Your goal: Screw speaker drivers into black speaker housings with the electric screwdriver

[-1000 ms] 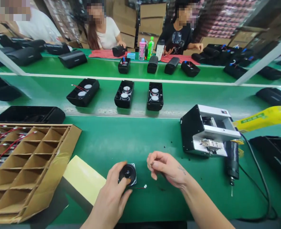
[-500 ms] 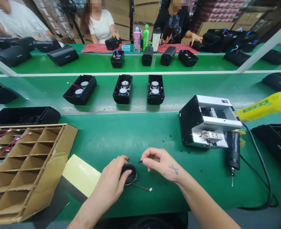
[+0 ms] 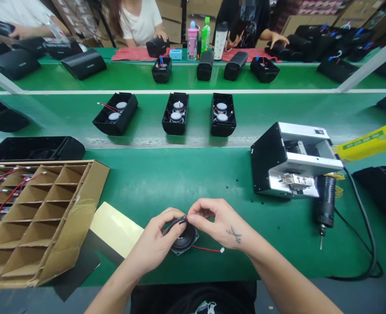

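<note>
A round black speaker driver (image 3: 185,240) with a metal frame lies on the green bench, and its red wire with a white plug runs out to the right. My left hand (image 3: 162,233) grips the driver's upper left edge, thumb on its front and fingers behind. A thin black strip (image 3: 181,221) shows by the left thumb at the driver's upper rim. There my right hand (image 3: 209,218) pinches with thumb and forefinger at the strip's end, the fingertips close to the left thumb. Where the pinch meets the strip is partly hidden.
At left stands a divided cardboard box (image 3: 75,226) with wired parts, beside a pale yellow sheet (image 3: 116,229). A silver-black machine (image 3: 294,161) and an electric screwdriver (image 3: 325,200) are at right. Open speaker housings (image 3: 175,113) stand behind; several people sit across.
My right hand has moved left to the driver's rim, bringing the small black strip against it. My left thumb has shifted toward the upper rim. The view has tilted slightly down.
</note>
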Action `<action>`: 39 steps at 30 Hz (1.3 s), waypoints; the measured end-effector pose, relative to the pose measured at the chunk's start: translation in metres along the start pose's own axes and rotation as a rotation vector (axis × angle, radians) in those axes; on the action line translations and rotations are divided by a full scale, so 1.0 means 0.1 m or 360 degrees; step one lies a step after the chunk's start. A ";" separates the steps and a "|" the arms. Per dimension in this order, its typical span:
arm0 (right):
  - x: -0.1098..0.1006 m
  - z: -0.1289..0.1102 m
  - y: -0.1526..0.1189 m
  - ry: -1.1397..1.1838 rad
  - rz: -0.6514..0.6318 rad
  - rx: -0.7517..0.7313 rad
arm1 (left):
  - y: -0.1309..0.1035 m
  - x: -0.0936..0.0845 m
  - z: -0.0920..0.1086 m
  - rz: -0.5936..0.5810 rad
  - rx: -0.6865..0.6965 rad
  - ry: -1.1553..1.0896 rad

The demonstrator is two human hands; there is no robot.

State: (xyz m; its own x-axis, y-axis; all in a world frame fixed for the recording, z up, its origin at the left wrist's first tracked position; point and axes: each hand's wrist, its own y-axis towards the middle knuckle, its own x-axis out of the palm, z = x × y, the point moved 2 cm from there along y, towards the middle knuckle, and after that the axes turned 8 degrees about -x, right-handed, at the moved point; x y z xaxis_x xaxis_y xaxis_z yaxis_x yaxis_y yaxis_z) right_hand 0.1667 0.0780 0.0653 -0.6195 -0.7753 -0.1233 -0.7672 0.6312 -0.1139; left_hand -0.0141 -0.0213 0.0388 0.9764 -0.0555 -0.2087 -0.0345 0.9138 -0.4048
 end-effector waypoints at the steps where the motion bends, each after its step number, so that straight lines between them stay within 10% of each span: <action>1: 0.00 -0.01 0.01 -0.0010 0.0001 0.0004 | 0.01 0.00 -0.01 0.0001 -0.0006 -0.0024; 39: 0.07 0.02 0.08 -0.0066 -0.0072 0.0162 | -0.16 0.03 0.17 -0.0043 -0.0063 0.0075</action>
State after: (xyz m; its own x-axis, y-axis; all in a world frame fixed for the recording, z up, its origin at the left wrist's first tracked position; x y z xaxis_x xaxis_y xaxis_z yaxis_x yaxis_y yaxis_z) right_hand 0.1567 0.0781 0.0612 -0.5757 -0.8026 -0.1566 -0.7720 0.5966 -0.2195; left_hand -0.0068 -0.0291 0.0598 0.9659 -0.1001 -0.2386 -0.0174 0.8950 -0.4458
